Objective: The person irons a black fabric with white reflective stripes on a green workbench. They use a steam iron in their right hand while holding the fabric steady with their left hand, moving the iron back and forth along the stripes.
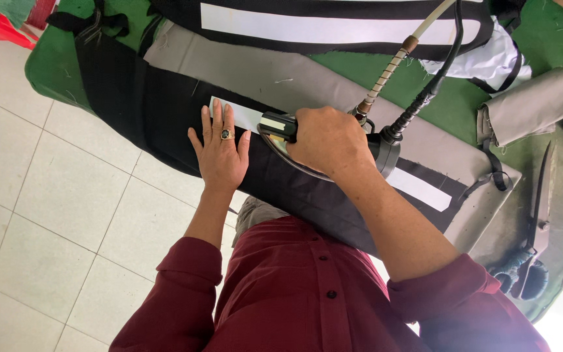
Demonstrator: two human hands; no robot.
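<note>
1. Steam iron (pixel 333 153) sits in the right hand (pixel 329 140), whose fingers wrap tight around the handle; its soleplate rests on the white strip (pixel 245 116) that lies along the black fabric (pixel 164 111).
2. Left hand (pixel 219 153) lies flat with fingers spread and close together, pressing the black fabric and the strip's near end just beside the iron's nose; a ring (pixel 227 133) shows on one finger.
3. White strip runs out from under the iron on both sides: a short length under the left fingertips, a longer length (pixel 418 189) behind the iron toward the counter's right edge.
4. As a judgement: the iron stands partway along the strip. Whether either length is already bonded, the view does not show.
5. Two lines leave the iron's rear, a black cord (pixel 425 98) and a pale hose (pixel 392 65) with a spring guard, rising toward the far edge of the counter.
6. Green-padded counter (pixel 555 39) also carries grey fabric (pixel 333 85) under the black piece, a second black piece with a white strip (pixel 333 29) along the far edge, a folded grey piece (pixel 526 107) near the right edge, and large black shears (pixel 539 208) by the near right corner.
7. No containers are in view.
</note>
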